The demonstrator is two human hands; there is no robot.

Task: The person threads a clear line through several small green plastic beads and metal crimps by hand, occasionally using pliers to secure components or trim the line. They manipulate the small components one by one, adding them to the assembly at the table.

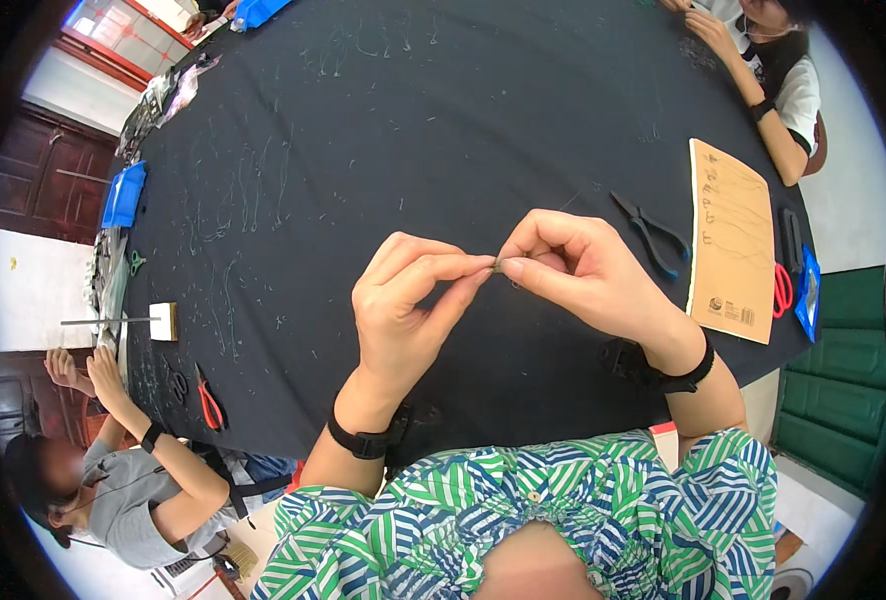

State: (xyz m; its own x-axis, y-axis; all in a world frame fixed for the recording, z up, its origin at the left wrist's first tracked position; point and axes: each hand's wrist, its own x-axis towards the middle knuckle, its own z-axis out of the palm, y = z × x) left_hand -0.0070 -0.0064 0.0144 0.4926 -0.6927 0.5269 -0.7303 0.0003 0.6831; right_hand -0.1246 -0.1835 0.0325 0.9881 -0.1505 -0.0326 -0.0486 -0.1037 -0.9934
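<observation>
Both my hands meet above the black-covered table, fingertips almost touching. My left hand (408, 305) is closed in a pinch, thumb against forefinger. My right hand (588, 275) pinches at the same spot, its other fingers curled in. Between the fingertips is a tiny greenish-dark piece (498, 268), too small to name and mostly covered. A thin dark strand rises from near my right hand. To the right of that hand lie pliers (650, 235) with dark handles tipped blue. Beyond them is a tan notebook (731, 250) with several small dark hook-like pieces (709, 200) on thin lines.
Thin threads and clippings are scattered over the black cloth (363, 160). Red-handled pliers (208, 398) and dark scissors (177, 382) lie at left, red-handled scissors (782, 291) and a blue packet (808, 293) at right. People work at left (153, 470) and far right (778, 85).
</observation>
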